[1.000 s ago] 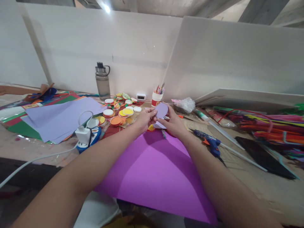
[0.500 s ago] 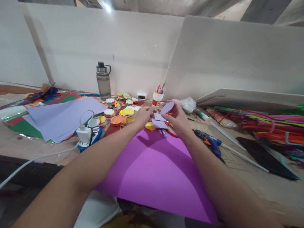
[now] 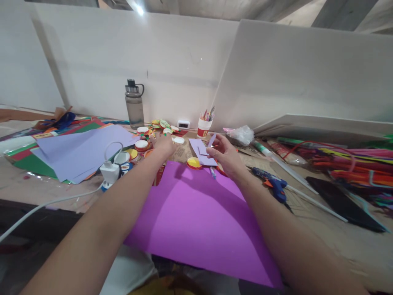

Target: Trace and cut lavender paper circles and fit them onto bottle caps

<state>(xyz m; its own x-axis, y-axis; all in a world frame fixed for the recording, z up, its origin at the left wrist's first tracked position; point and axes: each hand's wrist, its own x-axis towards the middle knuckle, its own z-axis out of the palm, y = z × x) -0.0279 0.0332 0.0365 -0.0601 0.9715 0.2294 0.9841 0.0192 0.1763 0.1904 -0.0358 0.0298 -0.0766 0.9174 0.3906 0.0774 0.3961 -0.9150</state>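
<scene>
My right hand (image 3: 225,153) is closed on a small lilac paper piece (image 3: 211,140), held tilted above a lilac paper sheet (image 3: 196,145). My left hand (image 3: 163,145) reaches over the group of round lids left of the centre; its fingertips are among them, and what they touch is hidden. Below both forearms spreads a large purple sheet (image 3: 202,221). A yellow round lid (image 3: 194,163) lies at that sheet's top edge, beside a pen (image 3: 213,173).
A water bottle (image 3: 134,106) and a cup of pencils (image 3: 204,127) stand at the back. Lilac and green sheets (image 3: 82,149) and a white plug (image 3: 109,172) are left. A blue glue gun (image 3: 274,186) and a dark flat object (image 3: 344,203) lie right.
My left hand has moved left, from the lilac papers to the round lids. The lilac piece in my right hand has turned edge-on.
</scene>
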